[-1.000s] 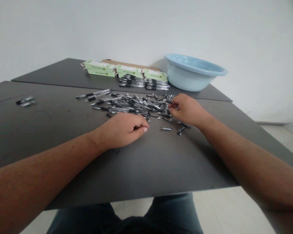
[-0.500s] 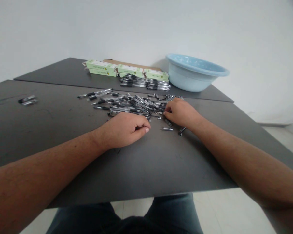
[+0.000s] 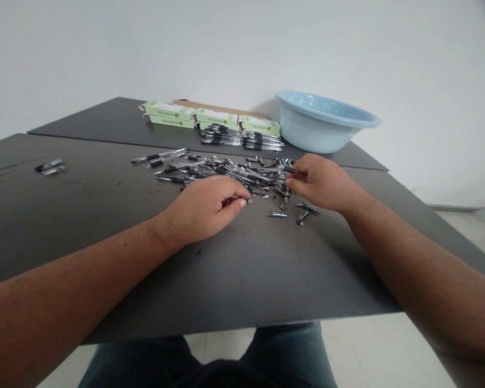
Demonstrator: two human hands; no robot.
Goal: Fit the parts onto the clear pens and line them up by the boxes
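A loose heap of black-and-clear pens and pen parts [image 3: 226, 168] lies across the middle of the table. My left hand [image 3: 210, 207] rests at the near edge of this heap, its fingers curled and thumb close to the index finger. Something small and pale shows at those fingertips, but the palm hides what it is. At the heap's right end, my right hand [image 3: 323, 180] pinches a dark pen piece [image 3: 290, 168] between thumb and fingers. Close below it lie several short pen parts [image 3: 302, 216] and a clear piece [image 3: 277, 215].
Light green boxes [image 3: 172, 111] stand in stacks at the back, with bundled pens [image 3: 222, 136] in front of them. To their right is a blue basin [image 3: 319, 129]. A few pen parts [image 3: 52, 167] lie far left. A seam crosses the dark table [image 3: 242, 280].
My right hand dipped left into the heap, then drew back right with a dark piece at its fingertips. My left hand has shifted slightly, staying curled. The view has moved a little.
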